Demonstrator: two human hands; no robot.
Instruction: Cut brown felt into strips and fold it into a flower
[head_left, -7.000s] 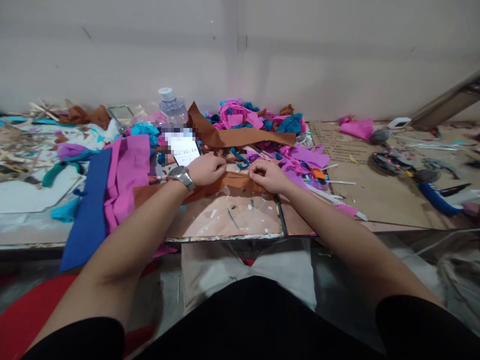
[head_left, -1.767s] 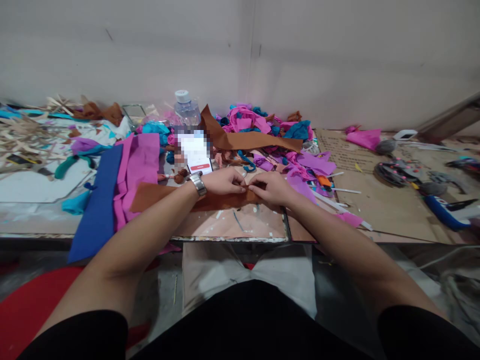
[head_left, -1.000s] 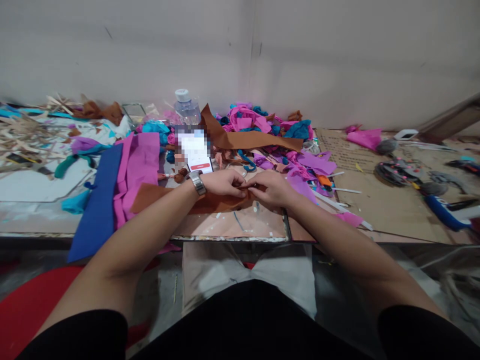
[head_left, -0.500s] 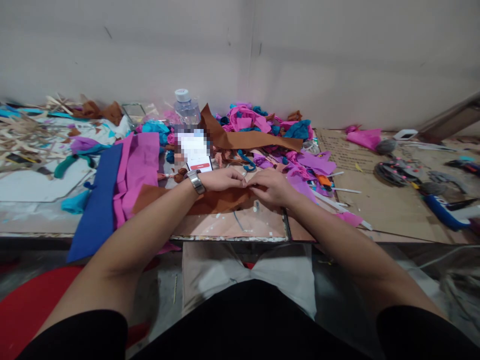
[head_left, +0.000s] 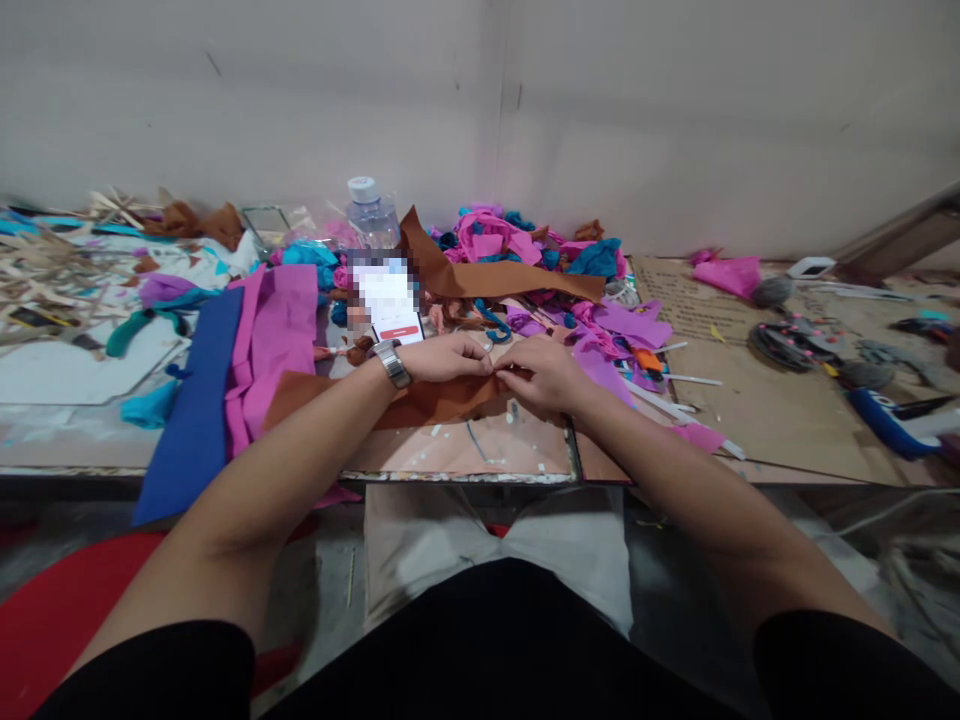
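A strip of brown crepe paper (head_left: 427, 403) lies at the table's front, running beneath my left wrist. My left hand (head_left: 448, 358), with a metal watch on its wrist, pinches the strip's right end between thumb and fingers. Against it, my right hand (head_left: 546, 372) pinches the same end, and the fingertips of both hands nearly meet. What exactly sits between the fingertips is too small to make out. Just behind the hands is a teal curled piece (head_left: 493, 322). A lit phone (head_left: 397, 310) stands behind my left hand, partly blurred out.
Pink crepe paper (head_left: 281, 315) and a blue sheet (head_left: 195, 390) lie at left, the blue one hanging over the edge. Behind are a plastic bottle (head_left: 372, 215), another brown strip (head_left: 517, 280) and crumpled paper scraps. Cardboard (head_left: 720, 390) with tools and a blue-handled item (head_left: 889, 425) is at right.
Both hands stay in the same place with the fingertips together. Only a very slight shift of the fingers shows.
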